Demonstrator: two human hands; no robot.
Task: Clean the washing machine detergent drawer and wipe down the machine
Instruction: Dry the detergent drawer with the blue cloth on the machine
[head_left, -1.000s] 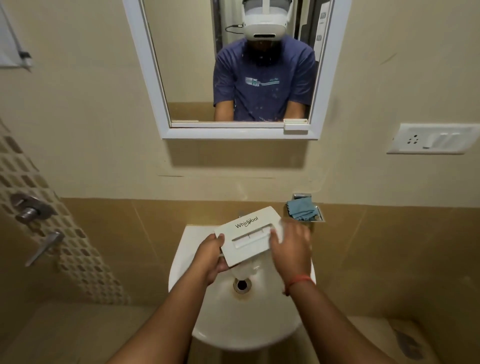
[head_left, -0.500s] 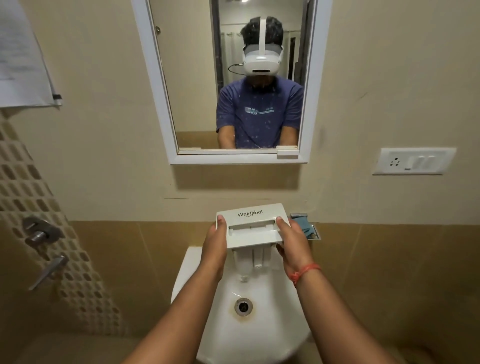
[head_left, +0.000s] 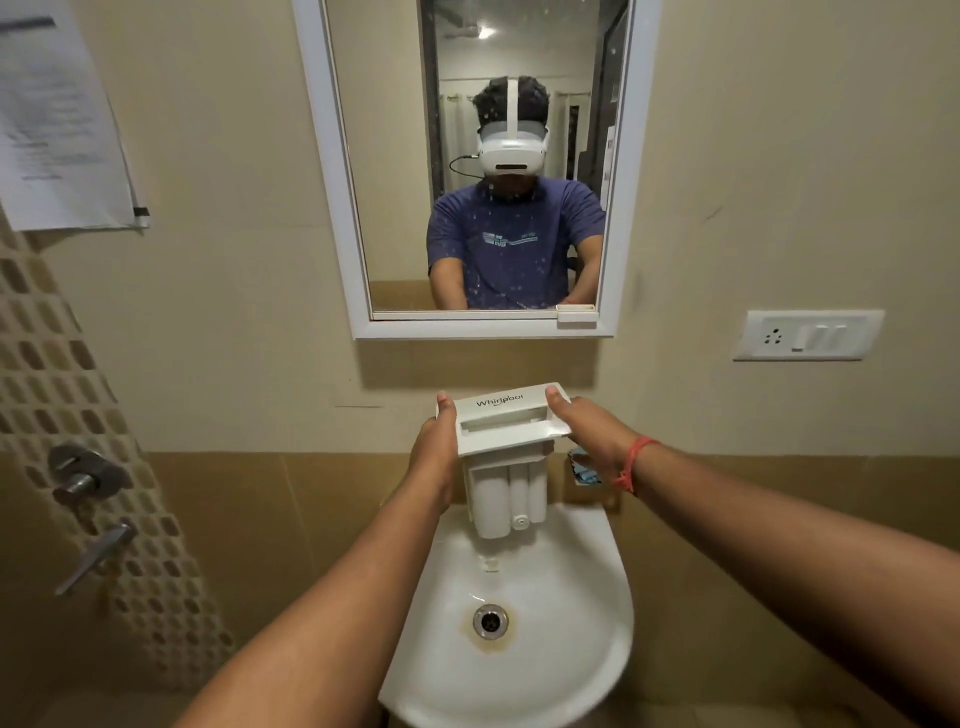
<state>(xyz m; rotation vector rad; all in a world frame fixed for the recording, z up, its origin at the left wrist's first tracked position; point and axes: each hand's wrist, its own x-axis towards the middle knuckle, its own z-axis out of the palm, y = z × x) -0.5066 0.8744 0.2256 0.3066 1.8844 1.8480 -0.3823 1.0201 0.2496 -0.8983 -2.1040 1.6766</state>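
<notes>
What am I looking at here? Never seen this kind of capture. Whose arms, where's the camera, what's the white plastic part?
No robot here: a person wears a camera on the head, so you see their own two arms from above. The mirror on the wall ahead reflects them wearing the headset. The left hand and right hand grip the two ends of a white detergent drawer marked Whirlpool, holding it in the air above a white sink, front panel up, compartments hanging down. Nothing lies in the basin that I can see. A bit of blue cloth shows behind the right wrist. A socket plate sits on the wall to the right, taps to the left.
</notes>
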